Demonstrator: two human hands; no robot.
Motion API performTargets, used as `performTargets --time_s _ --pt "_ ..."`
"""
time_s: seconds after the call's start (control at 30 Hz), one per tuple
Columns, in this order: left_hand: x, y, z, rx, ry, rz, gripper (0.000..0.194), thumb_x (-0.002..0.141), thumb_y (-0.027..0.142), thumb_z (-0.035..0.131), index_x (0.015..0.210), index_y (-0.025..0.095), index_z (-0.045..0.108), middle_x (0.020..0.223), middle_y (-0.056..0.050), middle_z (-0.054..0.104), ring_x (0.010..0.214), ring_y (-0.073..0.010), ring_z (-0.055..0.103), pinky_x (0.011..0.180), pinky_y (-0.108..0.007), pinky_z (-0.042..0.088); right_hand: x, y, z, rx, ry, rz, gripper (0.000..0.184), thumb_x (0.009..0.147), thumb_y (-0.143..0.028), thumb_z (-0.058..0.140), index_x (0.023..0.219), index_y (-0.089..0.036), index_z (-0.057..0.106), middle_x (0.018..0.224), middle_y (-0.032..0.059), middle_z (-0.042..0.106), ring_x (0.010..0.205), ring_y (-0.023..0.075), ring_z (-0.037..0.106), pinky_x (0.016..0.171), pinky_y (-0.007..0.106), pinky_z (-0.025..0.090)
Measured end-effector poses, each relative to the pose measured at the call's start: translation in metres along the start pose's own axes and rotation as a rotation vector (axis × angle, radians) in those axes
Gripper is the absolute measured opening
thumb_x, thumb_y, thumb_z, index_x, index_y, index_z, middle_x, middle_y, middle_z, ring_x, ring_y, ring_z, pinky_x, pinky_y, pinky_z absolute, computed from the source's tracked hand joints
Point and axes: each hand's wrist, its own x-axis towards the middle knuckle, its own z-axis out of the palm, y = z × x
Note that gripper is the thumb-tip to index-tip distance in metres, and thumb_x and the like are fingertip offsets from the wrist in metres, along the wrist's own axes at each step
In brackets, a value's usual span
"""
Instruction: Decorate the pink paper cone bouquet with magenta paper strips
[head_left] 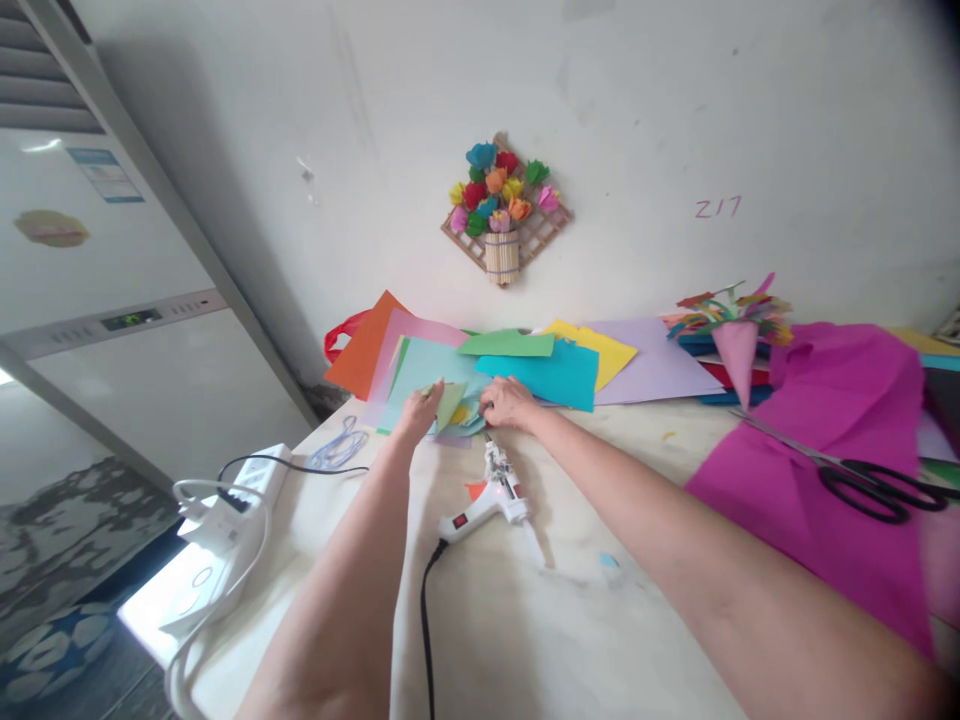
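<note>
Both my arms reach forward over a pale table (570,620). My left hand (418,408) pinches a small light green paper piece (450,403) at the edge of a pile of coloured paper sheets (540,370). Just to its right, my right hand (507,402) rests with curled fingers on small folded paper bits (466,418) in blue and yellow. What its fingers hold is hidden. A white hot glue gun (491,497) with a black cord lies on the table between my forearms.
Black-handled scissors (862,480) lie on a magenta sheet (832,470) at the right. A white power strip (232,495) with cables sits at the table's left edge. A paper flower cone (739,335) stands behind. A flower decoration (501,205) hangs on the wall.
</note>
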Motion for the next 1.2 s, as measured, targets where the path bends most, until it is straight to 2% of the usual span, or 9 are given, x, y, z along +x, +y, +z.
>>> performTargets --time_s 0.1,0.2,0.33,0.5,0.63,0.83,1.0,1.13,1.2 --pt "0.001 0.000 0.000 -0.082 0.012 -0.053 0.065 0.079 0.063 0.039 0.114 0.014 0.063 0.084 -0.008 0.066 0.074 -0.0164 0.061 0.061 -0.024 0.047 0.000 -0.003 -0.006 0.004 0.000 0.102 0.031 0.084 -0.027 0.042 0.084 -0.021 0.072 0.094 0.0089 0.070 0.098 0.0226 0.057 0.083 0.032 0.035" --pt "0.001 -0.001 0.000 -0.068 0.013 -0.050 0.069 0.077 0.066 0.040 0.116 0.014 0.062 0.085 -0.008 0.067 0.071 -0.0152 0.060 0.061 -0.024 0.047 0.000 -0.004 -0.008 0.039 0.041 0.168 0.026 0.081 -0.028 0.046 0.091 -0.022 0.069 0.095 0.0070 0.070 0.094 0.0208 0.060 0.083 0.031 0.037" --pt "0.000 0.000 -0.001 0.029 0.026 -0.023 0.067 0.078 0.067 0.037 0.115 0.017 0.064 0.080 -0.006 0.068 0.067 -0.0148 0.059 0.062 -0.024 0.047 0.000 -0.005 -0.006 0.076 0.023 0.095 0.034 0.074 -0.021 0.052 0.106 -0.023 0.064 0.106 0.0033 0.068 0.102 0.0211 0.057 0.090 0.033 0.035" --pt "-0.001 0.002 0.000 0.045 0.015 -0.021 0.066 0.079 0.066 0.036 0.116 0.018 0.064 0.073 -0.004 0.067 0.062 -0.0144 0.058 0.060 -0.025 0.046 0.001 -0.007 0.000 0.013 -0.054 -0.048 0.051 0.068 -0.021 0.058 0.119 -0.026 0.060 0.126 0.0050 0.057 0.116 0.0260 0.049 0.097 0.039 0.033" --pt "0.000 0.003 0.002 0.005 0.000 -0.050 0.067 0.079 0.065 0.037 0.119 0.016 0.062 0.071 -0.003 0.066 0.062 -0.0143 0.057 0.059 -0.025 0.045 0.008 -0.005 0.001 0.010 -0.171 -0.119 0.046 0.069 -0.019 0.060 0.113 -0.032 0.064 0.122 0.0035 0.060 0.113 0.0252 0.052 0.094 0.035 0.037" --pt "-0.003 0.005 0.002 -0.053 -0.033 -0.053 0.064 0.078 0.062 0.042 0.116 0.015 0.063 0.076 -0.005 0.067 0.071 -0.0166 0.060 0.062 -0.026 0.046 0.026 0.005 -0.013 0.165 -0.326 -0.048 0.041 0.070 -0.017 0.066 0.110 -0.028 0.068 0.104 0.0013 0.069 0.092 0.0179 0.062 0.074 0.021 0.045" --pt "-0.004 0.006 0.001 -0.074 -0.052 -0.040 0.062 0.077 0.063 0.043 0.115 0.019 0.064 0.082 -0.005 0.069 0.078 -0.0179 0.062 0.066 -0.027 0.047 0.034 0.019 -0.039 0.464 -0.143 0.012 0.032 0.074 -0.014 0.062 0.104 -0.016 0.070 0.096 0.0036 0.071 0.078 0.0124 0.063 0.065 0.016 0.044" --pt "-0.005 0.008 0.001 -0.008 -0.034 -0.074 0.062 0.077 0.063 0.043 0.113 0.017 0.065 0.079 -0.004 0.069 0.079 -0.0184 0.062 0.067 -0.027 0.047 0.021 0.025 -0.041 0.471 -0.158 0.113 0.014 0.075 -0.016 0.061 0.081 -0.012 0.072 0.073 0.0061 0.071 0.062 0.0125 0.062 0.056 0.018 0.043" --pt "-0.007 0.011 -0.002 0.061 -0.059 -0.049 0.060 0.074 0.062 0.048 0.105 0.015 0.068 0.084 -0.005 0.069 0.084 -0.0202 0.062 0.069 -0.027 0.047 0.013 0.025 -0.035 0.508 -0.185 0.146 0.014 0.077 -0.016 0.058 0.075 -0.011 0.071 0.069 0.0068 0.071 0.058 0.0117 0.061 0.054 0.018 0.043"
